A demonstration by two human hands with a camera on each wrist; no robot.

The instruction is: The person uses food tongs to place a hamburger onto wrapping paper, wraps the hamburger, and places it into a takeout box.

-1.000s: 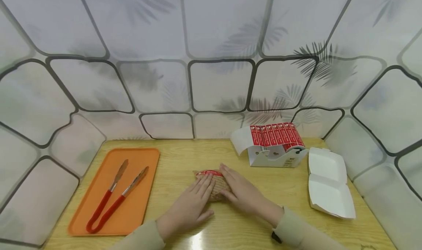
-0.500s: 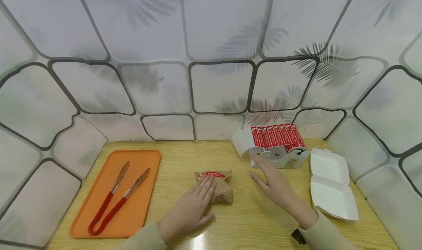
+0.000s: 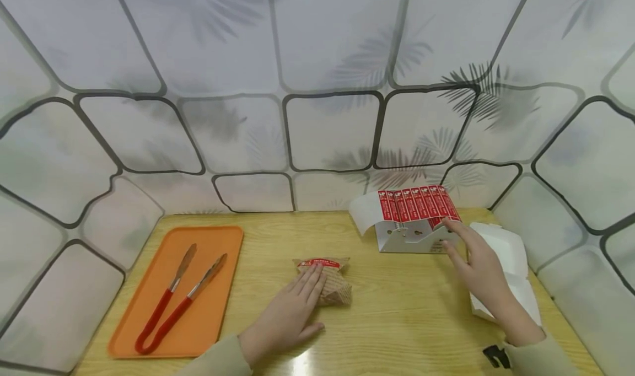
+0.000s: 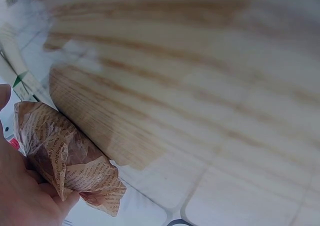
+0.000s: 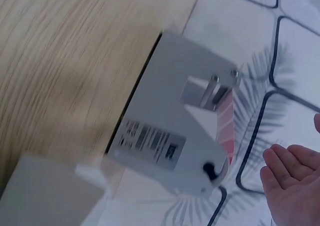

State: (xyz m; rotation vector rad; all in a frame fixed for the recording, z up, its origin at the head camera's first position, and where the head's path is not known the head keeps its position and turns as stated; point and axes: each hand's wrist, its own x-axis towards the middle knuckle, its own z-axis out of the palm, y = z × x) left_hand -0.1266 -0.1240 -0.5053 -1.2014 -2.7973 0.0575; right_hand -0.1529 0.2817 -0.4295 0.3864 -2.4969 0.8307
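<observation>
A brown paper packet, printed with small text and bearing a red label strip, lies in the middle of the table. On top of it rests my left hand, fingers straight and thumb out to the side. The left wrist view shows the crumpled folded end of the packet beside that hand. My right hand, fingers extended and holding nothing, hovers by the white clamshell box and hides part of it. Left of this hand stands a white label dispenser with red labels.
An orange tray on the left carries red-handled metal tongs. The wooden table is bounded at the back and sides by a patterned white wall. A blank backing strip hangs from the dispenser's left side.
My right hand has left the packet and moved right, past the dispenser, to the clamshell box. The left hand stays on the packet, whose right end is now uncovered.
</observation>
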